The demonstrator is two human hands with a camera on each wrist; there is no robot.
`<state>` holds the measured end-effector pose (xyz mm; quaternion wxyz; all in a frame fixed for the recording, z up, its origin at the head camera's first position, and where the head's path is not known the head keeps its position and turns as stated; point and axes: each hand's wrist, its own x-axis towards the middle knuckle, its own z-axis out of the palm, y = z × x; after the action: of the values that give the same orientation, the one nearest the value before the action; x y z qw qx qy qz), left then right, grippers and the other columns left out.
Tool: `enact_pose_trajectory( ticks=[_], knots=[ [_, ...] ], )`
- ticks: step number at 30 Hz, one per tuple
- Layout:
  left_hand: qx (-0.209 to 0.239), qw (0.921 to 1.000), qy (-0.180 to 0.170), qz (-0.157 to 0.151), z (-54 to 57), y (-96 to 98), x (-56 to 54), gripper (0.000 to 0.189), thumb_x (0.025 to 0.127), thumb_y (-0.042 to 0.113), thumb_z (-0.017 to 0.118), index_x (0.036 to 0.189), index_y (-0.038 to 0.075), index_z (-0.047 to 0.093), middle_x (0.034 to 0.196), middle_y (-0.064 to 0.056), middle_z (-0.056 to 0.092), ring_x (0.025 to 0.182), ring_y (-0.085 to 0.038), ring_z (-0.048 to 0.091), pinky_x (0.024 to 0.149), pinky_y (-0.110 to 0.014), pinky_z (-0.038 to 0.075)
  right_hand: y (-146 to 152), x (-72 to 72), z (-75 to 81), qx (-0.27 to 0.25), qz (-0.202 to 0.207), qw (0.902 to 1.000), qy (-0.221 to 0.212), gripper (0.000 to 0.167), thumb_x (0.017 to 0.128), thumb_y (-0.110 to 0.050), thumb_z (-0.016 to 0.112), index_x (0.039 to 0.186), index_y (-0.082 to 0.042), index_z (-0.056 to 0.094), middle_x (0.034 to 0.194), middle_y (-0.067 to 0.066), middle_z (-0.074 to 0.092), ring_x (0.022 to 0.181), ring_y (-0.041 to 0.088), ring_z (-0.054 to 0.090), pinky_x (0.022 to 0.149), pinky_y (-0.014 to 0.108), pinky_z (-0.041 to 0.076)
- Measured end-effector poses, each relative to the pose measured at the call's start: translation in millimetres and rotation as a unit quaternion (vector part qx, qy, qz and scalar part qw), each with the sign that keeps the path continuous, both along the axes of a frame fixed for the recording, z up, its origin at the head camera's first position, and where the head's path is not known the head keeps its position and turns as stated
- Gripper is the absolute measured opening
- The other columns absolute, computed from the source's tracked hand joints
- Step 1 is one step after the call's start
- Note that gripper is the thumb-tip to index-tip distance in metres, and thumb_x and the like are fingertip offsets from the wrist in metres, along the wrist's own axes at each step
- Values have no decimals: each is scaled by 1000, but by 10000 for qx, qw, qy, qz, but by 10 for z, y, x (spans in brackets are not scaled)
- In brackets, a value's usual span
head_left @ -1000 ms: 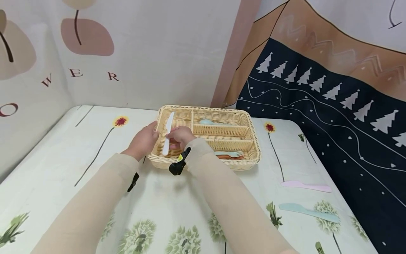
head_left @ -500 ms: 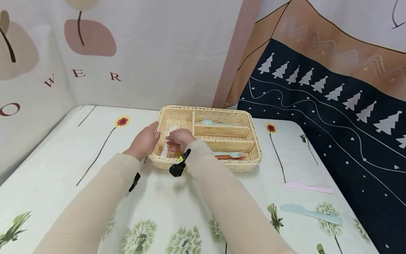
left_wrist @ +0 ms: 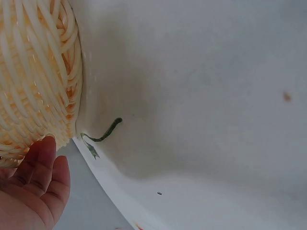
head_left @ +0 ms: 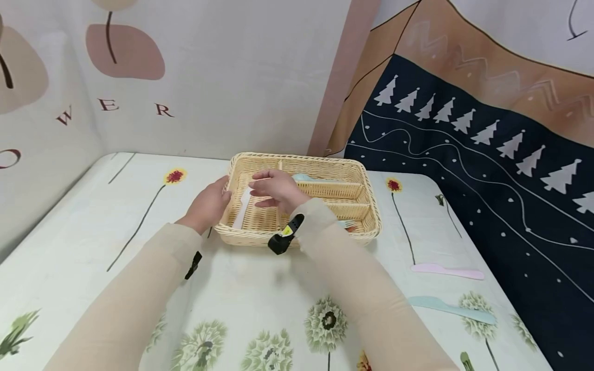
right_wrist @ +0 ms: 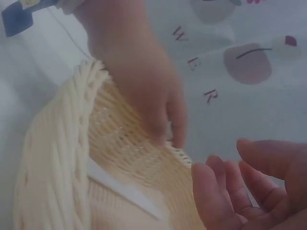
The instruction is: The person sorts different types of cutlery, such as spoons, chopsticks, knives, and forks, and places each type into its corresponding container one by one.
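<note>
A wicker cutlery basket (head_left: 260, 238) with several compartments stands on the table. My left hand (head_left: 209, 206) holds its left side, thumb over the rim and fingers against the outer wall, as the fingers (left_wrist: 45, 158) in the left wrist view show. A white plastic knife (head_left: 242, 208) lies lengthwise in the left compartment; in the right wrist view this knife (right_wrist: 125, 189) rests on the basket floor. Above that compartment, to the right of the knife, my right hand (head_left: 278, 189) hovers with relaxed fingers and nothing in them.
A light blue utensil (head_left: 303, 177) lies in the back right compartment. Fork tines (head_left: 347, 224) show in the front one, partly hidden by my right sleeve. On the table at right lie a pink knife (head_left: 447, 271) and a light blue knife (head_left: 452, 309). Fabric walls stand behind.
The white knife, earlier held up by my right hand, has been lowered into the left compartment and let go. My right hand has drawn back up and right. The left hand stays at the basket.
</note>
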<state>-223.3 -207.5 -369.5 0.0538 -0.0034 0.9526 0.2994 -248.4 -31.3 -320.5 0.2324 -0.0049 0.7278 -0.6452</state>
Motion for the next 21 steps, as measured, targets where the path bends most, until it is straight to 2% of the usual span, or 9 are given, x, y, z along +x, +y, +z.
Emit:
enact_pose_trajectory(
  ticks=[3, 10, 16, 21],
  knots=[
    [-43, 10000, 2, 26, -1, 8, -3, 55, 106, 21, 30, 153, -2, 13, 154, -27, 25, 141, -42, 25, 115, -54, 24, 119, 21, 71, -83, -23, 9997, 230, 21, 92, -10, 65, 113, -7, 61, 108, 7, 65, 104, 26, 66, 79, 39, 60],
    [-27, 10000, 57, -41, -11, -18, -6, 55, 106, 20, 31, 152, -5, 13, 152, -29, 26, 139, -43, 28, 114, -55, 26, 349, 95, 198, -51, 57, 9975, 707, 26, 94, -12, 63, 120, -8, 59, 117, 10, 63, 107, 26, 64, 76, 36, 60],
    [27, 9999, 127, -73, -25, -20, 0, 55, 106, 19, 32, 152, -5, 13, 152, -29, 26, 140, -44, 25, 114, -55, 25, 552, 206, 275, 80, 223, 9949, 976, 25, 94, -11, 64, 118, -9, 59, 108, 8, 62, 111, 32, 61, 78, 39, 60],
    [76, 9999, 139, -54, -27, 8, -9, 55, 106, 19, 33, 152, -5, 13, 153, -29, 25, 141, -44, 23, 115, -55, 23, 712, 308, 293, 291, 503, 9927, 1060, 26, 93, -9, 65, 118, -7, 60, 104, 9, 59, 103, 29, 62, 83, 45, 58]
  ],
)
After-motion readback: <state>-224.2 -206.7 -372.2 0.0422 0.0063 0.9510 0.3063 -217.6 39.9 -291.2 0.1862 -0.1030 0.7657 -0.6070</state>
